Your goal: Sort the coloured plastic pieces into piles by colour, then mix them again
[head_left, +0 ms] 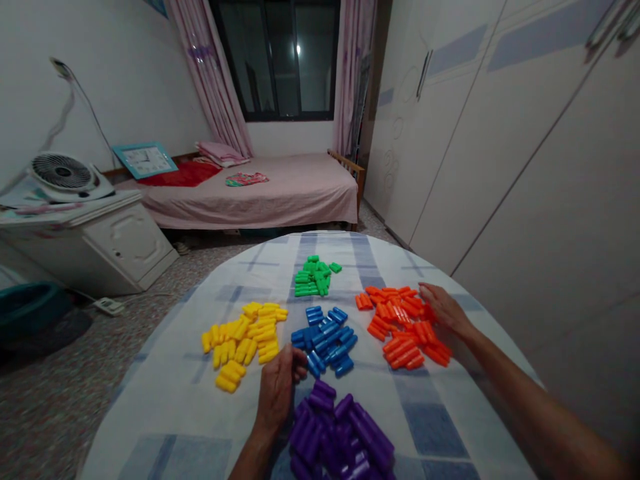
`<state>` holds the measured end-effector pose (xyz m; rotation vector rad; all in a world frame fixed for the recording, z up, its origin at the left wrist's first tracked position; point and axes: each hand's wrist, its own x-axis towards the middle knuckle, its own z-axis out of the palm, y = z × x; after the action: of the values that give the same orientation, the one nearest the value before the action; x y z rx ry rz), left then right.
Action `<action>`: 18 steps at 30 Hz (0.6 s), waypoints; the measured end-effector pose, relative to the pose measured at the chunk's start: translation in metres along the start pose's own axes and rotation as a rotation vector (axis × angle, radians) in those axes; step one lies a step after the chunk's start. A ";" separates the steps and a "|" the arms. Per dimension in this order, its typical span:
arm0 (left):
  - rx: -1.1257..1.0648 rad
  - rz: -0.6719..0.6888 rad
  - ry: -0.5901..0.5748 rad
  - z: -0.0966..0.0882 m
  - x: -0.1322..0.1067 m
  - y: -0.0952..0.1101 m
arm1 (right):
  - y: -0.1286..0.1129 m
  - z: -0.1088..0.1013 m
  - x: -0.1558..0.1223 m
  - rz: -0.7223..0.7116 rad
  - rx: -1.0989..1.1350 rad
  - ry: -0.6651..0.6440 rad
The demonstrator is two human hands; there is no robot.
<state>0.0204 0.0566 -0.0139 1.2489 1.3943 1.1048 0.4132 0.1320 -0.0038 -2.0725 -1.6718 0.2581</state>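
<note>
Small plastic blocks, shaped like joined tubes, lie in colour-sorted piles on a round table. My left hand [278,388] rests on the cloth with loosely bent fingers, close to the left edge of the blue pile [327,339]. I see nothing held in it. To its left lies the yellow pile [245,337]; the purple pile [340,433] is nearest me, just right of my left wrist. My right hand [444,308] lies at the right side of the orange-red pile [403,320], fingers stretched out and touching its edge. Farther back sits the green pile [315,275].
A blue-and-white checked cloth [165,393] covers the table. Beyond it stands a bed [285,193] with a pink sheet. A white wardrobe [500,167] rises on the right. At left, a fan [65,175] sits on a white cabinet [125,247].
</note>
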 end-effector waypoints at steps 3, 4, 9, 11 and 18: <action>-0.006 0.000 -0.004 -0.001 0.000 0.000 | -0.006 0.010 -0.015 0.081 0.134 0.012; -0.011 0.003 -0.009 -0.001 0.000 0.001 | -0.014 0.013 -0.019 0.081 0.186 -0.001; -0.007 0.022 -0.017 -0.002 0.000 0.000 | -0.036 0.007 -0.035 0.020 0.295 0.025; -0.005 0.025 -0.015 -0.002 0.000 0.000 | -0.028 0.003 -0.051 -0.055 0.256 0.045; -0.028 0.021 -0.019 0.000 0.000 0.000 | -0.020 0.012 -0.118 -0.214 -0.009 0.033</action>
<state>0.0206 0.0567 -0.0141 1.2534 1.3502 1.1205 0.3623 0.0245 -0.0215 -1.8738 -1.8589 0.1457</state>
